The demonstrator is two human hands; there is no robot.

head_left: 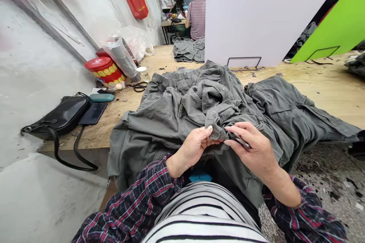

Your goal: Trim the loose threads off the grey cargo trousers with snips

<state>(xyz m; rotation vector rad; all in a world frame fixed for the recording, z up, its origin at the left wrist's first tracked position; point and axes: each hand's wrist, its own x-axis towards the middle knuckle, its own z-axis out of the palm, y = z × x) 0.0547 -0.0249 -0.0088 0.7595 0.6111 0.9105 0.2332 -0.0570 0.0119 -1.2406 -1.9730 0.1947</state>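
**Left hand [193, 147] and right hand [256, 152] meet at a fold of the grey garment [162, 102]**

From my remote post, I see the left thumb and fingers clamped on a small folded edge of the garment, with the thumb above the cloth. The right thumb and fingers are closed around a small dark metal tool [242, 143], just beside the left fingertips. The tool's front end is covered by the fingers and the cloth, so I cannot tell if it touches the fabric.

The garment lies directly under and beyond both sets of fingers, in many wrinkles, and its gathered waistband is on the far side from them. Its near part hangs over the edge of the wooden table [121, 121]. To the right of the right fingers, I find more grey cloth [288, 102].

Well to the left of the left fingers there are a black bag [61, 114], a dark flat device [92, 114] and a teal case [102, 97]. Farther forward and left of them I see black-handled scissors [139, 87], a jar with a white lid [142, 74] and a red tin [105, 71]. Straight ahead, well beyond the fingers, another person [196, 19] is at a far table.
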